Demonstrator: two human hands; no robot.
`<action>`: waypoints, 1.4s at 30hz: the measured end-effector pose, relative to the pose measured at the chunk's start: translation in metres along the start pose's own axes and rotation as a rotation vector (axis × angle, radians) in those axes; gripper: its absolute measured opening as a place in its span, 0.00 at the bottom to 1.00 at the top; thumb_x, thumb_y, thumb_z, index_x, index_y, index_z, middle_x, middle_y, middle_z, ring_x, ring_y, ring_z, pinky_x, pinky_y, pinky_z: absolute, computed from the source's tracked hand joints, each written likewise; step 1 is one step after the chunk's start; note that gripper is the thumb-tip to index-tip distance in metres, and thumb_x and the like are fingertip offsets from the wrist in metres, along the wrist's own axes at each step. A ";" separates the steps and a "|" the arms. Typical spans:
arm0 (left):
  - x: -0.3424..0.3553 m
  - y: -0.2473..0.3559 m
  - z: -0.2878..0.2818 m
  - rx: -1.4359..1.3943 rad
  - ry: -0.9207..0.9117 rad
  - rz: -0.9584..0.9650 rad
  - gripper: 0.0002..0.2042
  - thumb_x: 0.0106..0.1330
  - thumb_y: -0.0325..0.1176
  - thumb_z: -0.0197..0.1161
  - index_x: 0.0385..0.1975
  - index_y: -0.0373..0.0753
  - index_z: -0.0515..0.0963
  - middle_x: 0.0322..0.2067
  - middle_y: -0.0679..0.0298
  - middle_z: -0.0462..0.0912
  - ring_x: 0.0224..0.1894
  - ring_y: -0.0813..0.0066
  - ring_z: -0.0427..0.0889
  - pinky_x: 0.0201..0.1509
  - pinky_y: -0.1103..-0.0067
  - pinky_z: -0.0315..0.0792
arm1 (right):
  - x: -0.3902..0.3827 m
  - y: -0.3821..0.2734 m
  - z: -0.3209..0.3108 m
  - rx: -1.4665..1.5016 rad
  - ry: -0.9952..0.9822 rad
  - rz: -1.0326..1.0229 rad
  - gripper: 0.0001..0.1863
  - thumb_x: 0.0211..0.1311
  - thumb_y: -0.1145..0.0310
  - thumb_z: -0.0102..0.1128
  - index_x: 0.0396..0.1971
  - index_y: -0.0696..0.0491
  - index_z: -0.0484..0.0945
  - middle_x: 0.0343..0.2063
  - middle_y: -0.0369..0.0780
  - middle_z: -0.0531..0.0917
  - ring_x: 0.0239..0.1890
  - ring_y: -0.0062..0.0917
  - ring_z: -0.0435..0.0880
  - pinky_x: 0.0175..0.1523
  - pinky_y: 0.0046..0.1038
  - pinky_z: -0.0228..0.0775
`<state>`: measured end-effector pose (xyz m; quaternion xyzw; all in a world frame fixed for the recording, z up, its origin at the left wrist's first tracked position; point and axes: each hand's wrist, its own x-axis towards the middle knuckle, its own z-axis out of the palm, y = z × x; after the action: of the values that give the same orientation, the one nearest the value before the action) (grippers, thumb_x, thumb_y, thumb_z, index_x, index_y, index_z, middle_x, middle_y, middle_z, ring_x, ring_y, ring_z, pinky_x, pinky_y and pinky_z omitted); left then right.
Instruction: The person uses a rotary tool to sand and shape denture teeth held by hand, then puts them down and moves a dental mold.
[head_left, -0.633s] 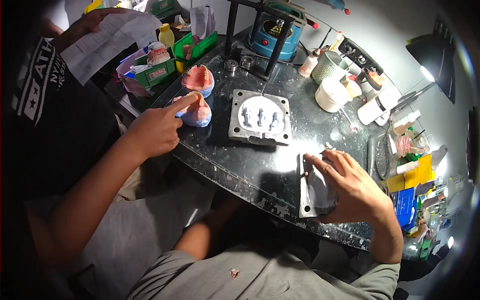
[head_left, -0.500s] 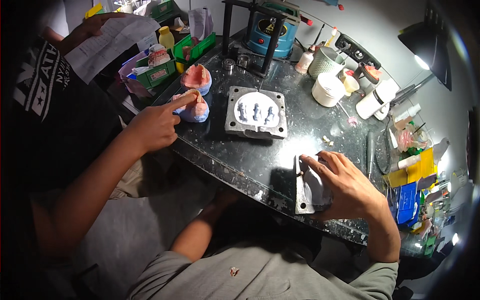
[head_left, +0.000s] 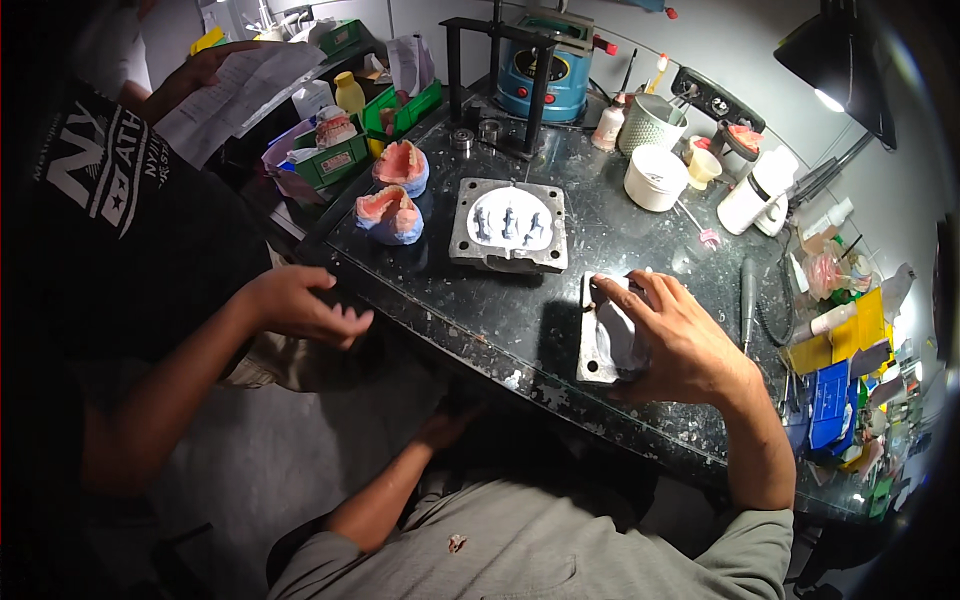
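Observation:
My right hand (head_left: 685, 340) grips a metal flask half (head_left: 597, 345) filled with white plaster, held on edge at the bench's front. Its fingers go over the top edge and its palm covers much of the back. Farther left, the other flask half (head_left: 461, 240) lies flat, its white plaster (head_left: 511, 221) facing up with several dark, tooth-like hollows. My left hand (head_left: 447, 428) hangs low in shadow by the bench edge; its fingers cannot be made out. Two dental casts (head_left: 391, 227) with pink tops and bluish bases stand left of the flat flask half.
A co-worker's hand (head_left: 305, 308) is at the left bench edge; their other hand holds a paper sheet (head_left: 240, 90). Behind stand a black metal frame (head_left: 541, 90) and blue stove (head_left: 550, 80). White tub (head_left: 655, 180), handpiece (head_left: 748, 300) and lamp (head_left: 838, 70) are right.
The co-worker's pointing hand has drawn back from the nearer dental cast toward the bench edge. My right hand still holds the flask half. The whole view has shifted slightly.

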<state>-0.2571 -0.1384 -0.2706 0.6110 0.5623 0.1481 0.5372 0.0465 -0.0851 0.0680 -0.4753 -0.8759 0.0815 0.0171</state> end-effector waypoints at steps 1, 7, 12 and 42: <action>-0.003 0.021 -0.003 0.001 0.000 0.000 0.34 0.72 0.57 0.49 0.65 0.32 0.65 0.59 0.49 0.74 0.63 0.62 0.72 0.67 0.72 0.65 | 0.001 -0.001 -0.001 -0.008 0.004 -0.012 0.61 0.29 0.56 0.82 0.70 0.46 0.57 0.57 0.54 0.67 0.57 0.48 0.69 0.64 0.42 0.64; -0.060 0.186 -0.046 0.310 -0.461 0.031 0.28 0.69 0.54 0.58 0.53 0.31 0.76 0.48 0.47 0.82 0.52 0.62 0.81 0.57 0.70 0.73 | 0.001 0.006 0.004 -0.004 0.022 -0.036 0.60 0.30 0.55 0.82 0.70 0.45 0.58 0.58 0.54 0.67 0.57 0.50 0.68 0.64 0.44 0.64; -0.076 0.237 -0.052 -0.472 -0.973 0.212 0.21 0.76 0.43 0.51 0.24 0.34 0.77 0.19 0.69 0.74 0.15 0.87 0.64 0.19 0.85 0.58 | 0.003 0.009 0.008 -0.031 0.019 -0.077 0.59 0.31 0.55 0.81 0.69 0.45 0.59 0.60 0.55 0.66 0.63 0.52 0.65 0.70 0.47 0.57; -0.018 0.257 -0.045 -0.745 -1.490 0.911 0.16 0.65 0.28 0.65 0.48 0.24 0.79 0.44 0.48 0.85 0.46 0.60 0.83 0.61 0.60 0.70 | -0.206 -0.023 0.031 1.142 0.360 0.661 0.07 0.63 0.74 0.61 0.36 0.58 0.87 0.26 0.40 0.88 0.25 0.18 0.84 0.29 0.18 0.72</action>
<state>-0.1627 -0.0774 -0.0342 0.4980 -0.3009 0.0852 0.8088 0.1366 -0.2738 0.0506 -0.6406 -0.4878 0.4513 0.3848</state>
